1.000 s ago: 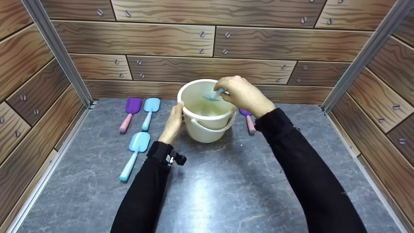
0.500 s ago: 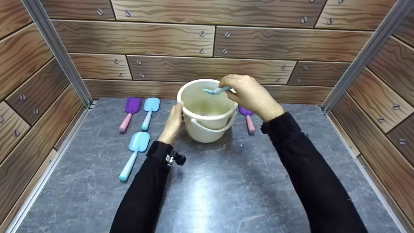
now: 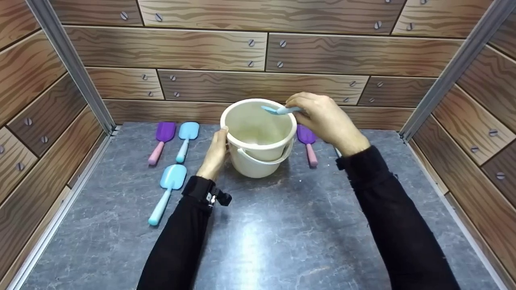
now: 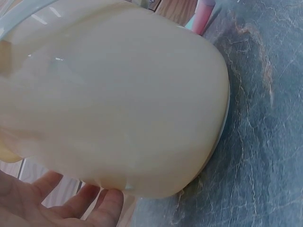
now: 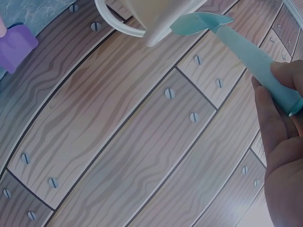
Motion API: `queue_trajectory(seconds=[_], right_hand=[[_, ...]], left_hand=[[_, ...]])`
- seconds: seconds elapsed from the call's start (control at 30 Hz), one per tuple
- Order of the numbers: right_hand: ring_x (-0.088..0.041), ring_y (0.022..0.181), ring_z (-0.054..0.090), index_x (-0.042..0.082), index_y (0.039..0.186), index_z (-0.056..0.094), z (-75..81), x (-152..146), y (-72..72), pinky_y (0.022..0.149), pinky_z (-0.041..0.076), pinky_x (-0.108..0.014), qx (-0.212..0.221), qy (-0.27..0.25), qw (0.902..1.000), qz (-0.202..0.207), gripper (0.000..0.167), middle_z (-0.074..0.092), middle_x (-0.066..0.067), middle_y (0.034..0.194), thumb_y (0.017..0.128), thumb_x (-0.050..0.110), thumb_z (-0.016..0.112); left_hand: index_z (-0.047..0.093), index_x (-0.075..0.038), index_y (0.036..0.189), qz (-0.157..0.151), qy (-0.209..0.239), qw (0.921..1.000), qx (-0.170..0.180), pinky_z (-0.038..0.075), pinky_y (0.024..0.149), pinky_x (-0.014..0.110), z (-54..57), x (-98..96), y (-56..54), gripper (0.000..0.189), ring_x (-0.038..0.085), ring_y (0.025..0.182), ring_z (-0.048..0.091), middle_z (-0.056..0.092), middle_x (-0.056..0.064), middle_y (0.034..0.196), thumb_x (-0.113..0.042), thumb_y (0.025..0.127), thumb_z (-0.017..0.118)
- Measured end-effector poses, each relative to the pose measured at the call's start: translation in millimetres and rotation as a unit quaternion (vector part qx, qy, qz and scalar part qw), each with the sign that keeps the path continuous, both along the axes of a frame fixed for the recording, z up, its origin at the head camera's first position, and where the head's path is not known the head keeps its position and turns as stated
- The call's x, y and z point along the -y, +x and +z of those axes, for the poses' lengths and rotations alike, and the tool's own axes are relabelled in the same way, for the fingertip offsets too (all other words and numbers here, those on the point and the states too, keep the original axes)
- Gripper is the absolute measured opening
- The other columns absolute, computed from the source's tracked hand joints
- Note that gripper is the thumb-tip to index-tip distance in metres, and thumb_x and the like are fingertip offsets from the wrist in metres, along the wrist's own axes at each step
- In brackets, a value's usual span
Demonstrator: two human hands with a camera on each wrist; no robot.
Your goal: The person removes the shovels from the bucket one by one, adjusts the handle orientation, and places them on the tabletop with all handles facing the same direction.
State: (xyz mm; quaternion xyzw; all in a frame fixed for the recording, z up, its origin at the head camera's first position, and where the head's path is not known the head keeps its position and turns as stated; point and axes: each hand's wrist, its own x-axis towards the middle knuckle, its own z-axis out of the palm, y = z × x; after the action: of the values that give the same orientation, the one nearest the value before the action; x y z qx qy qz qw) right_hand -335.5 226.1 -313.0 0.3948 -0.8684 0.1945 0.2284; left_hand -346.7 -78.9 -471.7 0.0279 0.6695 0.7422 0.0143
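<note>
A cream plastic bucket [image 3: 258, 163] stands upright at the back middle of the table, its carrying handle hanging down on the near side. My left hand [image 3: 215, 155] holds the bucket's left side, thumb at the rim; in the left wrist view its fingers [image 4: 106, 208] lie along the outer wall. Above the bucket's right rim, my right hand [image 3: 324, 119] grips a light blue toy shovel [image 3: 284, 110] by its handle. The shovel's blade points left over the opening. In the right wrist view, thumb and fingers close round the handle end of the shovel [image 5: 246, 52].
To the left lie a purple shovel [image 3: 165, 131] with a pink handle and two light blue shovels, one farther back [image 3: 189, 131] and one nearer [image 3: 173, 177]. Right of the bucket lies another purple shovel [image 3: 306, 135]. A wood-patterned wall [image 3: 209, 86] rises close behind.
My right hand has moved right with the light blue shovel, carrying its blade from inside the bucket's opening toward the right rim and turning it flatter. My left hand and the bucket stay put.
</note>
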Motion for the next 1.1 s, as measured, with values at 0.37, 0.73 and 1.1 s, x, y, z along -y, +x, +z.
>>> queue_trajectory(seconds=[0.37, 0.73, 1.1], right_hand=[[-0.038, 0.127, 0.083, -0.002, 0.129, 0.083, -0.4, -16.7, 9.0, 0.113, 0.067, -0.050, -0.028, 0.000, 0.9994, -0.020, 0.021, 0.085, -0.019, 0.133, 0.109, -0.004, 0.076], [-0.038, 0.133, 0.081, 0.000, 0.133, 0.083, -1.6, -35.8, 12.3, 0.119, 0.064, -0.050, -0.032, -0.017, 0.9990, -0.026, 0.025, 0.084, -0.018, 0.139, 0.108, -0.005, 0.077], [-0.041, 0.130, 0.082, -0.003, 0.131, 0.083, -7.0, -55.7, 12.5, 0.116, 0.065, -0.049, -0.023, -0.037, 0.9971, -0.063, 0.027, 0.084, -0.021, 0.139, 0.105, -0.010, 0.078]], left_hand=[[0.031, 0.002, 0.176, -0.002, 0.022, 0.9997, 0.008, 0.044, 0.134, 0.057, 0.2, -2.1, 0.2, 0.073, 0.041, 0.155, 0.052, 0.044, 0.029, 0.171, -0.051, 0.124, 0.033], [0.032, 0.004, 0.175, 0.003, 0.007, 1.0000, 0.006, 0.041, 0.139, 0.060, -1.0, -1.6, -1.7, 0.074, 0.046, 0.161, 0.049, 0.043, 0.029, 0.174, -0.050, 0.125, 0.033], [0.032, 0.004, 0.175, 0.000, 0.005, 1.0000, 0.001, 0.042, 0.139, 0.061, 0.5, -2.0, -0.6, 0.073, 0.047, 0.160, 0.050, 0.043, 0.030, 0.172, -0.050, 0.124, 0.033]])
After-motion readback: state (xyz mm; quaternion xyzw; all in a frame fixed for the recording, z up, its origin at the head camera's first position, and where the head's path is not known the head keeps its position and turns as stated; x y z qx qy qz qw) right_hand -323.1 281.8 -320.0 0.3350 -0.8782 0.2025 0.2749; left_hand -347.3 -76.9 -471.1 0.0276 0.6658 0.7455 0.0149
